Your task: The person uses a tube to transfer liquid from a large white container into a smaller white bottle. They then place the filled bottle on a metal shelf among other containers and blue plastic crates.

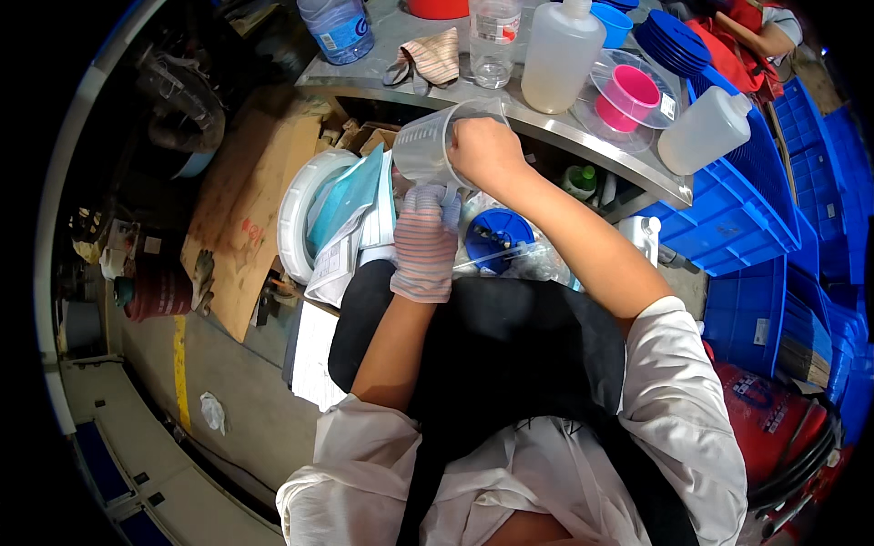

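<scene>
We have a clear measuring jug lying tilted, our bare right fingers clamped on its rim end. Our striped-gloved left fingers curl just below it; whether they grip, we cannot tell. Beyond the right fingers, a translucent bottle stands on the counter.

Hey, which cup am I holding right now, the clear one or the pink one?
You're holding the clear cup, with measuring lines on its side. The pink cup is up on the bench, between two cloudy bottles.
</scene>
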Demonstrator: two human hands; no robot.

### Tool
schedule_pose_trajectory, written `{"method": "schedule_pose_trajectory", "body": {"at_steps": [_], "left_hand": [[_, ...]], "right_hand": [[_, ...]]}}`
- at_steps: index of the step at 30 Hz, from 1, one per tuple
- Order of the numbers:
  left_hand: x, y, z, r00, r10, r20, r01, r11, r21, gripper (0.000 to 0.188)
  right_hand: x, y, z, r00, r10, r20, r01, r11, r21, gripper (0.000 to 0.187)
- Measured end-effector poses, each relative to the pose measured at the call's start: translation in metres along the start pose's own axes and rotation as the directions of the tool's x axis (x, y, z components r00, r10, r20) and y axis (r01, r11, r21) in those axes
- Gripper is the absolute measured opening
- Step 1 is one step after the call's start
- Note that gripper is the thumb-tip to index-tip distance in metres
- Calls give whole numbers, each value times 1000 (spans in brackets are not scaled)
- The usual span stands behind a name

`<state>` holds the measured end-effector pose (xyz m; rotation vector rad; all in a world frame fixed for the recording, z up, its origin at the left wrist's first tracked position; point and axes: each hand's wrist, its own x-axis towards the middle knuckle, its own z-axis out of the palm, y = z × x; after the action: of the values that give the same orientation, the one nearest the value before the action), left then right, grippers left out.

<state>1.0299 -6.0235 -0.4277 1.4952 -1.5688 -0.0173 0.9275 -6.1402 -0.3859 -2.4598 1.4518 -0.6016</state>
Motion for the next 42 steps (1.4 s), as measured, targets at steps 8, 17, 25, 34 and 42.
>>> {"method": "schedule_pose_trajectory", "body": {"at_steps": [8, 17, 25, 34, 42], "left_hand": [[4, 0, 3, 999, 4, -43, -3, 1000, 31, 16], [11, 6, -26, 943, -331, -12, 328, 938, -108, 22], [8, -21, -19, 882, -468, -62, 443, 865, -235, 30], [17, -4, -11, 881, -473, -18, 431, 817, -384, 29], [22, -6, -2, 833, -553, -26, 432, 679, -593, 22]], "right_hand": [[-20, 16, -61, 997, 42, -62, -44, 999, -24, 16], [-70, 118, -137, 946, 322, 37, -323, 946, 36, 21], [-114, 186, -147, 757, 646, 96, -641, 707, 300, 15], [-131, 224, -173, 610, 783, 119, -758, 534, 375, 11], [-133, 231, -168, 598, 796, 92, -719, 482, 501, 20]]}}
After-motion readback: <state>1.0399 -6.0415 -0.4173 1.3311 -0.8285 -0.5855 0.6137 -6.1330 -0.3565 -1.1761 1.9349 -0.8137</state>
